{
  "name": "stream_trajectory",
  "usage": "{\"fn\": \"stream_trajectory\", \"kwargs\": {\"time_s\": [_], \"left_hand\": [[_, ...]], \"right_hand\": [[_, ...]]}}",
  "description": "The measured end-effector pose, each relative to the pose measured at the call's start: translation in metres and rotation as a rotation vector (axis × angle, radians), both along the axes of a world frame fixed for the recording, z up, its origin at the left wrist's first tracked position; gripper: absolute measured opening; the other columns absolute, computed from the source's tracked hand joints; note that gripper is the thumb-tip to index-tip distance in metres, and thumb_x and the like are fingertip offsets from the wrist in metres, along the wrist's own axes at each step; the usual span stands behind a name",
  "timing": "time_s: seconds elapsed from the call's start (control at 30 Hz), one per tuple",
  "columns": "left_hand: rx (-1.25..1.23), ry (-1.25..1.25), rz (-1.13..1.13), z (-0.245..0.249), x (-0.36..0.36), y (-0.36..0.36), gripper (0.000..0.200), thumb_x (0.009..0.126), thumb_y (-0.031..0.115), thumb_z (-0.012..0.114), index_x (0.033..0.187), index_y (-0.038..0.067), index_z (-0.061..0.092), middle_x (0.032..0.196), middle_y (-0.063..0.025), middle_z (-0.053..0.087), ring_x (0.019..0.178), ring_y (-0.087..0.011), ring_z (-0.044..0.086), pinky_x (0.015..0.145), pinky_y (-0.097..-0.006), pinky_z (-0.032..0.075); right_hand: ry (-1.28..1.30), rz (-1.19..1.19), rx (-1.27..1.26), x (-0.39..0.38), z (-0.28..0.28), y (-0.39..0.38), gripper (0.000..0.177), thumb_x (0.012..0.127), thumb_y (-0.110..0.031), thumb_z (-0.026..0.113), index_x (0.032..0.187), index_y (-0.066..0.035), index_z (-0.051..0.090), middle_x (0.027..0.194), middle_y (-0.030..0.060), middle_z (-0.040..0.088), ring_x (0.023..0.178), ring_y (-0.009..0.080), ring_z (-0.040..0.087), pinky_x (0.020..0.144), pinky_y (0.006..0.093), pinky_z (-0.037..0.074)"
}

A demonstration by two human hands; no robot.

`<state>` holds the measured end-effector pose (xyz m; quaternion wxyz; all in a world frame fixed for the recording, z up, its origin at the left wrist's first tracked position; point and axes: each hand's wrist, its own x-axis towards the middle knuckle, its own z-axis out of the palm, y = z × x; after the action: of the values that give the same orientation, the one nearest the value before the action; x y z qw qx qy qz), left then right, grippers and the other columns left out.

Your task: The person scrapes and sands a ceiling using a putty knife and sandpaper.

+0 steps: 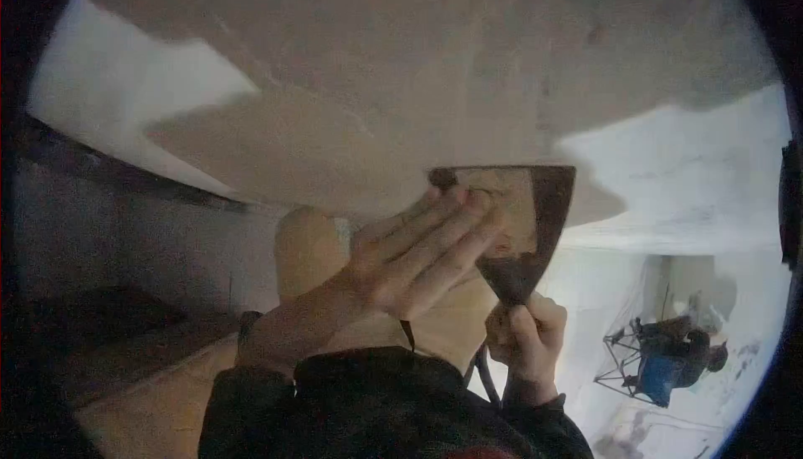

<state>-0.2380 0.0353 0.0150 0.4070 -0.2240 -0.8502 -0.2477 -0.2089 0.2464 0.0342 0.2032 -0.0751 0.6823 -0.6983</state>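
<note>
My right hand (529, 338) is wrapped around the narrow handle end of a putty knife (553, 216), below its wide triangular blade. The blade's straight edge lies at the plastered surface (401, 66). A pale beige patch (522, 208) covers the middle of the dark blade. My left hand (427, 250) lies over the blade's left side, its fingers stretched out and close together, fingertips on the patch. Around the blade the surface is coated grey-beige, with a lighter white area (686, 153) to the right.
Another white area (159, 66) shows at the upper left. A dark edge (125, 162) runs along the left side. At the lower right, farther off, a person in dark clothing (690, 354) is beside a metal frame (617, 358) and something blue (655, 378).
</note>
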Motion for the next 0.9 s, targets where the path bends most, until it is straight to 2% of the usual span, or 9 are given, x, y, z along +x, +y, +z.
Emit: {"fn": "stream_trajectory", "kwargs": {"time_s": [0.07, 0.2, 0.27, 0.37, 0.43, 0.47, 0.57, 0.6, 0.9], "left_hand": [[-0.014, 0.046, 0.027, -0.003, -0.002, 0.002, 0.032, 0.079, 0.016, 0.065, 0.109, 0.003, 0.063, 0.11, -0.0115, 0.064, 0.106, -0.0228, 0.06, 0.087, -0.0347, 0.054], [-0.01, 0.107, 0.08, -0.01, -0.003, 0.006, 0.034, 0.078, 0.014, 0.067, 0.11, 0.004, 0.062, 0.109, -0.0113, 0.064, 0.106, -0.0223, 0.06, 0.086, -0.0353, 0.055], [-0.053, 0.091, 0.134, -0.007, 0.002, 0.007, 0.036, 0.076, 0.012, 0.068, 0.111, 0.004, 0.062, 0.11, -0.0121, 0.064, 0.105, -0.023, 0.061, 0.085, -0.0351, 0.055], [-0.061, 0.145, 0.175, -0.009, -0.002, 0.016, 0.038, 0.073, 0.009, 0.07, 0.109, 0.003, 0.063, 0.109, -0.0135, 0.064, 0.103, -0.0246, 0.062, 0.083, -0.0343, 0.056], [-0.067, 0.175, 0.19, -0.009, 0.001, 0.022, 0.039, 0.07, 0.008, 0.07, 0.108, 0.002, 0.063, 0.108, -0.0144, 0.064, 0.102, -0.0257, 0.062, 0.082, -0.0339, 0.056], [-0.076, 0.175, 0.196, -0.007, 0.002, 0.026, 0.039, 0.07, 0.008, 0.07, 0.107, 0.002, 0.064, 0.108, -0.0147, 0.064, 0.102, -0.0261, 0.062, 0.081, -0.0338, 0.056], [-0.048, 0.173, 0.223, -0.006, 0.004, 0.033, 0.037, 0.069, 0.007, 0.07, 0.105, 0.001, 0.064, 0.107, -0.0153, 0.064, 0.101, -0.0266, 0.063, 0.08, -0.0339, 0.056], [-0.028, 0.17, 0.225, -0.006, 0.004, 0.034, 0.035, 0.07, 0.007, 0.07, 0.104, 0.0, 0.065, 0.107, -0.0154, 0.064, 0.101, -0.0266, 0.063, 0.08, -0.034, 0.057], [0.035, 0.188, 0.178, -0.016, 0.0, 0.023, 0.033, 0.074, 0.007, 0.067, 0.106, 0.004, 0.065, 0.108, -0.013, 0.064, 0.103, -0.0241, 0.062, 0.085, -0.0333, 0.056]], "right_hand": [[0.027, 0.03, -0.005, -0.003, -0.003, -0.002, 0.025, 0.095, -0.018, 0.048, 0.095, 0.005, 0.059, 0.058, 0.0008, 0.051, 0.045, 0.0068, 0.044, 0.04, 0.0217, 0.034], [-0.042, 0.063, -0.038, -0.006, -0.012, 0.002, 0.026, 0.094, -0.011, 0.044, 0.111, 0.003, 0.058, 0.062, 0.0013, 0.052, 0.049, 0.0054, 0.045, 0.042, 0.0203, 0.034], [0.041, 0.037, 0.005, -0.005, -0.013, -0.002, 0.023, 0.095, -0.02, 0.047, 0.087, 0.001, 0.052, 0.057, 0.0009, 0.047, 0.043, 0.0062, 0.042, 0.037, 0.021, 0.031], [-0.001, 0.043, -0.041, -0.002, -0.013, -0.002, 0.024, 0.095, -0.022, 0.047, 0.096, 0.001, 0.053, 0.059, -0.0003, 0.047, 0.047, 0.0057, 0.041, 0.04, 0.0209, 0.032], [-0.105, 0.087, -0.05, -0.001, -0.005, 0.003, 0.031, 0.095, -0.015, 0.047, 0.121, 0.001, 0.054, 0.067, -0.001, 0.05, 0.059, 0.0065, 0.046, 0.053, 0.0219, 0.038], [0.097, 0.064, -0.082, -0.002, -0.03, 0.005, 0.033, 0.095, -0.026, 0.048, 0.105, 0.005, 0.054, 0.058, -0.0009, 0.045, 0.041, 0.0032, 0.038, 0.034, 0.0188, 0.028], [0.081, -0.003, -0.16, 0.002, -0.021, 0.001, 0.032, 0.095, -0.026, 0.049, 0.106, 0.004, 0.053, 0.058, -0.0017, 0.043, 0.041, 0.0027, 0.037, 0.034, 0.0184, 0.027], [-0.084, -0.029, -0.184, 0.005, -0.012, -0.001, 0.032, 0.095, -0.025, 0.048, 0.108, 0.004, 0.052, 0.058, -0.0025, 0.04, 0.041, 0.0028, 0.035, 0.034, 0.0185, 0.026], [0.029, -0.001, -0.128, 0.003, -0.024, -0.01, 0.028, 0.095, -0.022, 0.047, 0.102, 0.004, 0.052, 0.057, -0.0018, 0.041, 0.04, 0.0045, 0.036, 0.033, 0.0185, 0.027]]}}
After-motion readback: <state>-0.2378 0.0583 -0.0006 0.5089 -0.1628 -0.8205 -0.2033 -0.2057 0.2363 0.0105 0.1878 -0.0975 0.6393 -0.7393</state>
